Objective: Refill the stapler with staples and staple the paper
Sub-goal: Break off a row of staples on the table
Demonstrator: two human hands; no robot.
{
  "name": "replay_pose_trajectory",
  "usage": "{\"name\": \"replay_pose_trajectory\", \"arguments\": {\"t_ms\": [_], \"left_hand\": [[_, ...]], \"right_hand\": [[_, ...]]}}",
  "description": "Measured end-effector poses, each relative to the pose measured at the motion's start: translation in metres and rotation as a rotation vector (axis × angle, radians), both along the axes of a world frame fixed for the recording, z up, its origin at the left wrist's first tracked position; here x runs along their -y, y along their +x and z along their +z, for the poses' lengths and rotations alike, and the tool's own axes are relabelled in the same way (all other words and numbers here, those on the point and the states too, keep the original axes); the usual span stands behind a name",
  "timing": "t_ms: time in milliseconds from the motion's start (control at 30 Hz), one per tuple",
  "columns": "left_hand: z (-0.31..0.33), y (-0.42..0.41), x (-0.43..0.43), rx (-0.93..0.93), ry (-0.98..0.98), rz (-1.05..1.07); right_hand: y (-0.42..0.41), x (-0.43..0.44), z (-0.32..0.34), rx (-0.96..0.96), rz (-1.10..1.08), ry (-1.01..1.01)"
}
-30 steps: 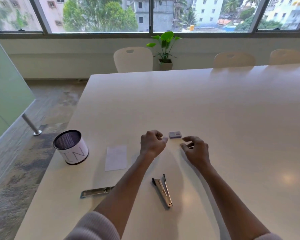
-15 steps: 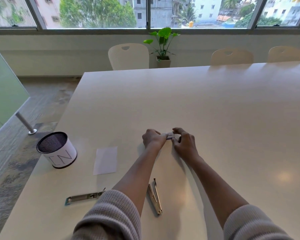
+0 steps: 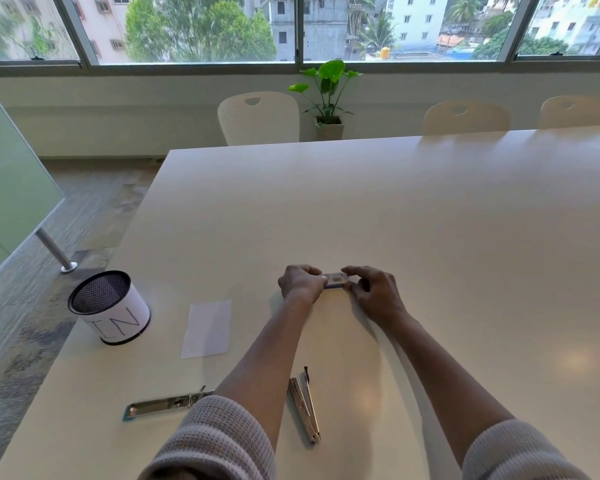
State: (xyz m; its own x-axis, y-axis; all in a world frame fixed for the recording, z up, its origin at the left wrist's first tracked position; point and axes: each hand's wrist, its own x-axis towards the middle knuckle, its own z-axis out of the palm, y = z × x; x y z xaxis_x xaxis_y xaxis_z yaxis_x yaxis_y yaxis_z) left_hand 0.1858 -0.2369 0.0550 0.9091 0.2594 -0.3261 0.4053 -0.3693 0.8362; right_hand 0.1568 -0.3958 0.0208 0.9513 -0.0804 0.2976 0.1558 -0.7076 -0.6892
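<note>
A small staple box (image 3: 335,280) with a barcode label is held between both hands, just above the white table (image 3: 378,202). My left hand (image 3: 300,283) pinches its left end and my right hand (image 3: 373,294) pinches its right end. The stapler lies in two parts near the front edge: a metal stapler piece (image 3: 305,405) between my forearms, and a flat stapler base (image 3: 163,405) with a blue tip to the left, partly behind my left sleeve. A white sheet of paper (image 3: 207,328) lies flat left of my left forearm.
A black mesh cup (image 3: 110,307) with a white label stands near the table's left edge. Three chairs (image 3: 258,116) and a potted plant (image 3: 328,98) are beyond the far edge, under the windows.
Both hands closed in on the staple box, which lay alone on the table a second ago, and now hold it, tipped so its barcode side shows. The camera has tilted a little.
</note>
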Motion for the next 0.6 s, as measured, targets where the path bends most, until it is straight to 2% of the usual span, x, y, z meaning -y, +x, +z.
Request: {"name": "replay_pose_trajectory", "arguments": {"t_ms": [233, 433, 600], "left_hand": [[-0.0008, -0.0013, -0.0014, 0.013, 0.011, 0.000], [-0.0022, -0.0031, -0.0019, 0.038, 0.025, -0.009], [-0.0046, -0.0041, -0.0016, 0.067, 0.037, -0.030]], "right_hand": [[0.0034, 0.0051, -0.0053, -0.007, -0.087, 0.055], [0.0012, 0.0040, -0.0060, 0.014, -0.061, 0.066], [0.0019, -0.0018, -0.0075, 0.055, -0.199, 0.121]]}}
